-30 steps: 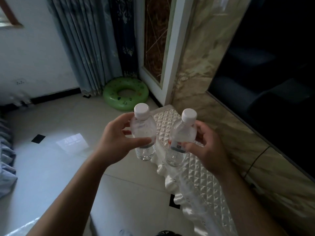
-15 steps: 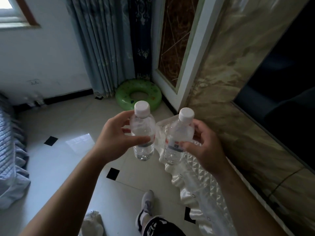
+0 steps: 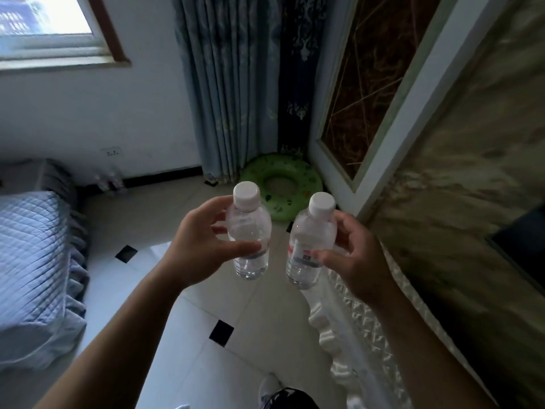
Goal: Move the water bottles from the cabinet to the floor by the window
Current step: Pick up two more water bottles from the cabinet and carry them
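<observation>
My left hand (image 3: 196, 245) grips a clear water bottle (image 3: 250, 228) with a white cap, held upright in front of me. My right hand (image 3: 358, 255) grips a second clear water bottle (image 3: 309, 240), white-capped with a red and blue label, tilted slightly left. The two bottles hang side by side above the tiled floor (image 3: 182, 335), a small gap between them. Far off, several small bottles (image 3: 110, 180) stand on the floor against the wall below the window (image 3: 47, 22). The white quilted cabinet top (image 3: 362, 329) runs along my right.
A bed with a blue quilted cover (image 3: 32, 252) fills the left. Blue-grey curtains (image 3: 233, 84) hang at the back, with a green inflatable swim ring (image 3: 298, 184) on the floor below them. A marbled wall (image 3: 460, 187) stands on the right. My shoe (image 3: 269, 388) shows at the bottom.
I have walked forward and turned left: the window, the bed and the bottles by the wall have come into view. Both hands keep their bottles, now over floor instead of the cabinet top.
</observation>
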### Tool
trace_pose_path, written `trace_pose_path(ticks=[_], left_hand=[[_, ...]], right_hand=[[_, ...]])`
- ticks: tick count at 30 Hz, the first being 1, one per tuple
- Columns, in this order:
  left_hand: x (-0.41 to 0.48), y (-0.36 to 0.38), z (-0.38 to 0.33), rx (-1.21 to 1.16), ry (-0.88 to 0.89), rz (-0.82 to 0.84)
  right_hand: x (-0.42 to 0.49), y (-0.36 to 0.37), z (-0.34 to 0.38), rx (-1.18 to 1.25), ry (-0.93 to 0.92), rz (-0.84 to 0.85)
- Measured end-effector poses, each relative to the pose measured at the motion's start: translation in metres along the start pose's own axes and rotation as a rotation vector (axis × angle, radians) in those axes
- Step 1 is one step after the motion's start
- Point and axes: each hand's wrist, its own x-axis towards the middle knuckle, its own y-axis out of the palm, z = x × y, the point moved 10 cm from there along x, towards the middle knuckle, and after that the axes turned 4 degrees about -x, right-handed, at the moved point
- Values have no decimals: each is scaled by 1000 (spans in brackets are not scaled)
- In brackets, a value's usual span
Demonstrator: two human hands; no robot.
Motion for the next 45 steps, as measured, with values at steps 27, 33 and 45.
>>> trace_pose_path(ticks=[27,33,45], left_hand=[[215,-294,86,15,21,-97],[251,-347,99,-6,19,-96],[362,-432,138,1,-6,-165]], right_hand=[[283,236,85,-10,-46,21],[333,280,105,-16,-58,54],[491,352,100,36,-67,111]])
